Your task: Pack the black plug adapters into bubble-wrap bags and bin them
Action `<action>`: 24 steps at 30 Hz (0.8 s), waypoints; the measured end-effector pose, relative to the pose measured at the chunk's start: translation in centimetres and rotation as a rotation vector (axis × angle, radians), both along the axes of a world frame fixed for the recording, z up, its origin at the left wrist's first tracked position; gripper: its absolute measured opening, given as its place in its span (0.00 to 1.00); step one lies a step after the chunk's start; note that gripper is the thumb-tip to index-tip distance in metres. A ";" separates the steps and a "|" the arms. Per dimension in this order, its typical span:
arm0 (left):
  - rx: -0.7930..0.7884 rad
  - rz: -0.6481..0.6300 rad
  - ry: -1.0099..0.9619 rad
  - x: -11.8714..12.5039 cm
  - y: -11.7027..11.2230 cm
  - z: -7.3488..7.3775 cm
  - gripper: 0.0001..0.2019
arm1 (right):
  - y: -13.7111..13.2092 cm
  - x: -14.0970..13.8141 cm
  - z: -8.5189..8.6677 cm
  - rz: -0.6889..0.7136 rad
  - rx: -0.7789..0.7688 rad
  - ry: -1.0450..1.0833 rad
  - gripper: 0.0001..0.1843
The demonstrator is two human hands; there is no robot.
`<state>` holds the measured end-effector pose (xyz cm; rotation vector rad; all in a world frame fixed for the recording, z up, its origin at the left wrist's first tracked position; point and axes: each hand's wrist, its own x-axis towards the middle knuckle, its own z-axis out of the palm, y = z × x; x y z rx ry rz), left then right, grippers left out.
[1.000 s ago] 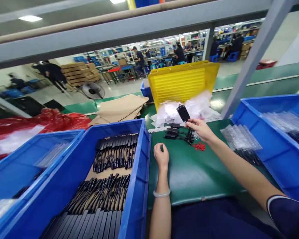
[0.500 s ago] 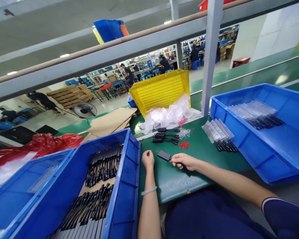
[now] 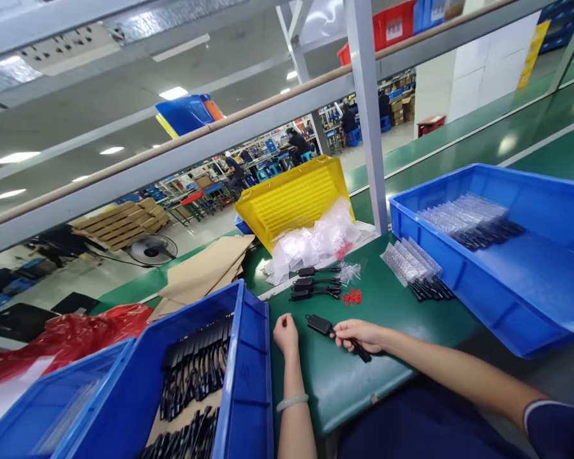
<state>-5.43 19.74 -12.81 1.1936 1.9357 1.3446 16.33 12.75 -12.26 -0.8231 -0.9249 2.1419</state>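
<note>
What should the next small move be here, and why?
Probably open the left hand and take the boxy end of the black cable part: the right hand pinches only its cord, and that end lies beside the closed left hand.

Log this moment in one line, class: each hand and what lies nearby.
right hand: holds black cabled part | left hand: fisted on green mat | nearby: three similar parts, red pieces
</note>
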 end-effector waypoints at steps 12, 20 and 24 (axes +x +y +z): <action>-0.044 -0.248 -0.643 1.9 -2.1 2.4 0.26 | 1.5 -0.9 1.0 0.015 -0.027 -0.023 0.26; -0.064 -0.292 -0.828 1.5 -2.7 4.0 0.18 | 4.2 -3.1 1.2 0.111 0.044 -0.068 0.23; -0.102 -0.270 -0.848 1.3 -2.6 3.7 0.16 | 4.3 -2.8 0.8 0.165 0.033 -0.077 0.22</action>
